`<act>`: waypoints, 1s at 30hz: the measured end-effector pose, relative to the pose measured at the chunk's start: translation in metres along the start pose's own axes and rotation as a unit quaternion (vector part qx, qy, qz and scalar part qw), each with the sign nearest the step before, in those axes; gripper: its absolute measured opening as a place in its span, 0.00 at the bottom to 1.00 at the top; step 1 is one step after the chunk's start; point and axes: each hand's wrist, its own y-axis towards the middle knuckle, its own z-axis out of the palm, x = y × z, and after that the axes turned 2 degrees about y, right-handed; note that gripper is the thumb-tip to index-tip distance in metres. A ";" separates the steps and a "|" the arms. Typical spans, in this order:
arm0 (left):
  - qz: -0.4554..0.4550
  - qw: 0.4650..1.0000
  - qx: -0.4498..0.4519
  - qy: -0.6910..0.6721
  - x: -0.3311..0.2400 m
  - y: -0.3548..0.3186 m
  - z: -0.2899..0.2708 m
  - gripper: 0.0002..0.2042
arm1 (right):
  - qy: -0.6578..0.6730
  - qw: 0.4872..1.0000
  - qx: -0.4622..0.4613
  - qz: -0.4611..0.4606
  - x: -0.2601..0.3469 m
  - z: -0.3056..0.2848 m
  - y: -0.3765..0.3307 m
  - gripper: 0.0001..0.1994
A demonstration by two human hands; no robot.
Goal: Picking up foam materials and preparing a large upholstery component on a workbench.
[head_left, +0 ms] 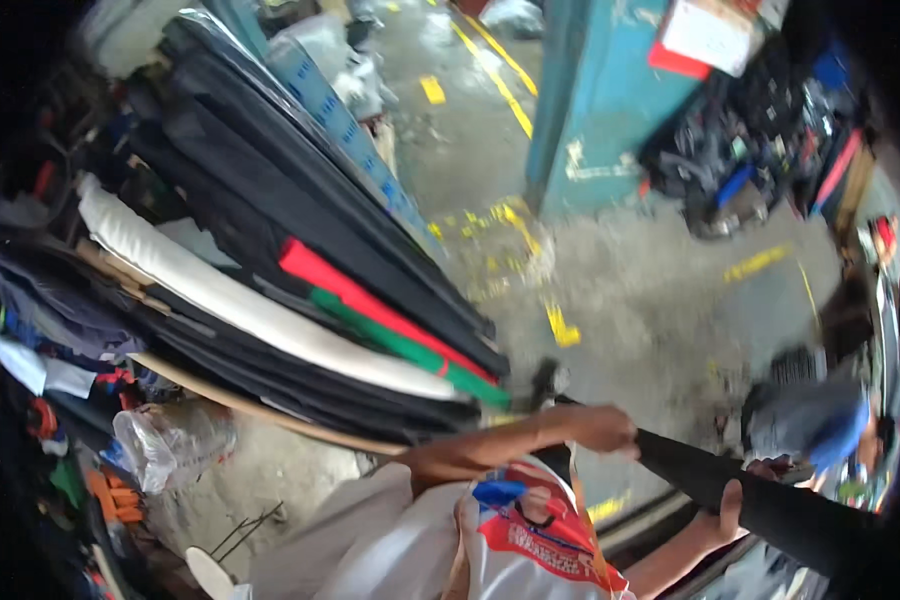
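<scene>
A long, dark strip [695, 468], probably fabric, runs from the lower middle toward the lower right. My left hand [602, 430] is closed at its near-left end, the arm stretched across my body. Farther along, my right hand [725, 515] grips the lower edge from beneath with the thumb up; its other fingers are mostly hidden behind the strip. The strip's far end fades into the dark right rim. To the left lie long rolls: a white roll [240, 285], a red roll [360, 295], a green roll [400, 340] and several black rolls [300, 180].
A teal pillar [595, 120] rises beyond the concrete floor [650, 290] with yellow markings. Black bags [740, 140] are heaped right of it. A plastic-wrapped roll [175, 440] stands at left. At right, a person in blue and grey [810, 420] is bent over.
</scene>
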 end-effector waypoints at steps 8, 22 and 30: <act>-0.167 0.874 -0.181 -0.418 0.106 -0.014 -0.117 0.35 | 0.224 0.962 0.155 0.022 -0.068 0.237 0.141 0.32; 0.005 0.650 -0.560 -0.514 0.257 -0.151 -0.499 0.50 | 0.293 0.869 0.365 0.163 -0.051 0.755 0.258 0.38; -0.081 0.636 -0.537 -0.548 0.325 -0.253 -0.653 0.48 | 0.217 0.916 0.295 0.164 -0.045 0.980 0.293 0.36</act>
